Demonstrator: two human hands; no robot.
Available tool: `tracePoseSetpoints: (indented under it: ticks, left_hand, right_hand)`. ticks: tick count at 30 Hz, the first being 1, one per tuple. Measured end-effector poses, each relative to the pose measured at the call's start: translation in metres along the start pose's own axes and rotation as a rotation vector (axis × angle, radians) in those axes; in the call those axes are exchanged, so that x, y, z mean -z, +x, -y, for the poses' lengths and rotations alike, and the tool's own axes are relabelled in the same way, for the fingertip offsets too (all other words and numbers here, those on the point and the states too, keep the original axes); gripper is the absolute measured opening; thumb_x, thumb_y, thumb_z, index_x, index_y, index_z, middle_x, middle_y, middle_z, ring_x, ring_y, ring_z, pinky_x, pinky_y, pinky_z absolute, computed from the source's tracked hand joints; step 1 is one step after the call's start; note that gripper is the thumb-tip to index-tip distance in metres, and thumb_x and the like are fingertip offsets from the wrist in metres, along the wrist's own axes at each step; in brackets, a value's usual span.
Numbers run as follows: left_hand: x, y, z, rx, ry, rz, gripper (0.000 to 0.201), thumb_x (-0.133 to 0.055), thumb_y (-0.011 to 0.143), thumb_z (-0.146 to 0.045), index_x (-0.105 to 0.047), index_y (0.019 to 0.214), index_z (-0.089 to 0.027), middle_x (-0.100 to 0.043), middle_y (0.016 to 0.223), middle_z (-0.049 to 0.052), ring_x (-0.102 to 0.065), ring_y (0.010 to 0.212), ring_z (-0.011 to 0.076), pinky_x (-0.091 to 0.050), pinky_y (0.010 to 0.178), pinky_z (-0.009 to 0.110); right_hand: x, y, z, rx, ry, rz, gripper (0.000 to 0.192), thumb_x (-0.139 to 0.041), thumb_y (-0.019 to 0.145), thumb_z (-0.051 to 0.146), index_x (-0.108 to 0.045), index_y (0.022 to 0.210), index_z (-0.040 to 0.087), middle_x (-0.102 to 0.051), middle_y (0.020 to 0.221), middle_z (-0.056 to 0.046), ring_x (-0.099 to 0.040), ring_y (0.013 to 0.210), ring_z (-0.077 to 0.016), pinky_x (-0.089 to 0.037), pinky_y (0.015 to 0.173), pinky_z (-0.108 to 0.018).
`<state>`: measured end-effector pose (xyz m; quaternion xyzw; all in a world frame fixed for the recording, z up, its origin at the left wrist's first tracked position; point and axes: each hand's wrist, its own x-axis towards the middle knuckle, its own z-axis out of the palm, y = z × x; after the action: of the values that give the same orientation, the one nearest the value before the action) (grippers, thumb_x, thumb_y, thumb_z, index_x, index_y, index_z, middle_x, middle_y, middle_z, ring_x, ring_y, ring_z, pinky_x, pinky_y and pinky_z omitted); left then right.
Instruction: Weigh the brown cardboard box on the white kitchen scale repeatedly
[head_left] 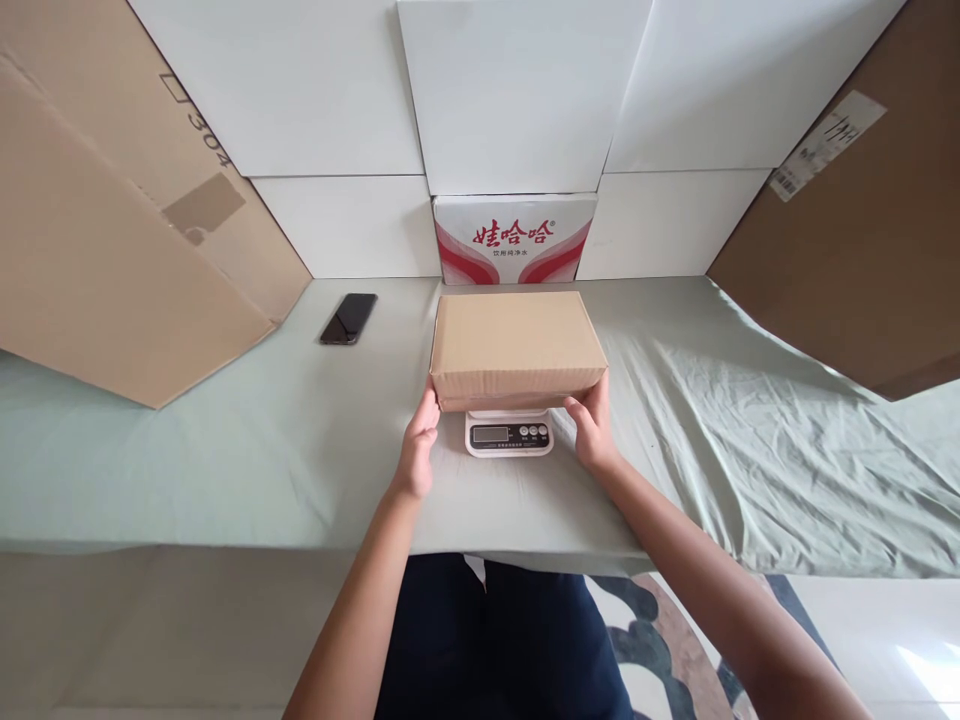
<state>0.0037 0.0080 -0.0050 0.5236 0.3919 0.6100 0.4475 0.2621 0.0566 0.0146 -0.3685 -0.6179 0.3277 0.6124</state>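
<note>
A closed brown cardboard box [517, 335] sits on or just over a white digital kitchen scale [510, 450]; I cannot tell whether the scale bears its weight. My left hand [420, 440] grips the box's near left corner, some fingers hidden behind its side. At the near right corner, my right hand [594, 425] holds the box with the thumb against its front face. Only the front of the scale shows, with a blank-looking display and several round buttons. The box covers its platform.
A black smartphone [349, 319] lies on the green cloth [360, 420] to the left. At the back stands a white and red carton [515, 240] against white panels [525, 90]. Large cardboard sheets [142, 220] flank the left side, with another brown cardboard piece [862, 230] at right.
</note>
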Motion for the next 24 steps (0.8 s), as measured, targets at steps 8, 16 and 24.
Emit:
tracePoseSetpoints:
  ticks: [8,16,24]
  left_hand:
    - [0.008,0.004,-0.011,-0.219,-0.034,-0.167,0.067,-0.045,0.088,-0.035,-0.039,0.154,-0.033,-0.025,0.169,-0.006,-0.011,0.159,0.0229,-0.015,0.129,0.042]
    - [0.004,0.002,-0.011,-0.169,0.013,-0.146,0.065,-0.042,0.09,-0.04,-0.038,0.155,-0.033,-0.026,0.168,-0.006,-0.015,0.158,0.0225,-0.017,0.129,0.041]
    - [0.001,-0.002,-0.007,-0.038,0.011,-0.048,0.065,-0.044,0.091,-0.038,-0.038,0.156,-0.03,-0.03,0.166,-0.004,-0.022,0.156,0.0262,-0.02,0.129,0.043]
  right_hand:
    - [0.062,0.032,0.002,0.014,0.147,-0.599,0.062,-0.042,0.084,0.046,-0.034,0.145,0.037,-0.035,0.154,-0.002,-0.04,0.15,-0.0267,-0.021,0.128,-0.057]
    - [0.052,0.028,-0.003,-0.104,0.181,-0.442,0.05,-0.046,0.086,0.045,-0.046,0.136,0.035,-0.049,0.147,-0.004,-0.047,0.146,-0.0285,-0.025,0.126,-0.06]
    - [0.021,0.01,-0.005,-0.133,0.09,-0.097,0.066,-0.05,0.087,0.062,-0.04,0.147,0.034,-0.049,0.154,-0.006,-0.044,0.147,-0.0325,-0.036,0.12,-0.059]
